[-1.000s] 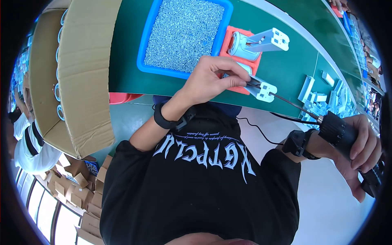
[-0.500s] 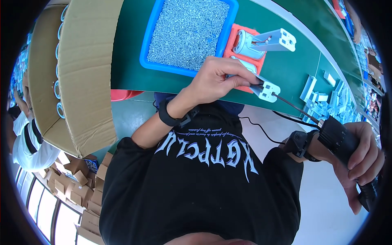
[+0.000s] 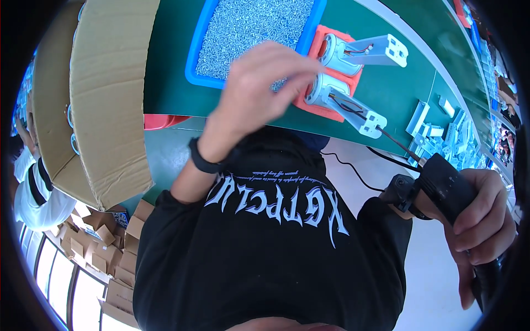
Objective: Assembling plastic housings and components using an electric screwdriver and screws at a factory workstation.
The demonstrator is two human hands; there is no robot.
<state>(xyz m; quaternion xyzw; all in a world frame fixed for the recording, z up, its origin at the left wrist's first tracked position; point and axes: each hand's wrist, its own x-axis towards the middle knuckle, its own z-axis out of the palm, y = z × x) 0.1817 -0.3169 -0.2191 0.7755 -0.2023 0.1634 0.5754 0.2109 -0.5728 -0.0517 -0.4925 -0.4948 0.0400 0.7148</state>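
My right hand is wrapped round a black electric screwdriver. Its long thin bit reaches the slotted end plate of a white housing arm. That arm juts from a round white motor unit with dark and coloured wires inside. My left hand, smeared by motion, is over the near edge of the blue tray full of small silver screws. Its fingertips come close to the motor unit; whether they hold anything is unclear. A second motor unit with a similar arm sits just beyond.
Both units rest on a red foam pad on the green table. White plastic parts are heaped at the right. An open cardboard box stands at the left, a red stool below the table edge. Black cables hang near my right wrist.
My left hand has let go of the near housing arm and moved left toward the screw tray, uncovering the wires. My right hand with the screwdriver has shifted slightly left.
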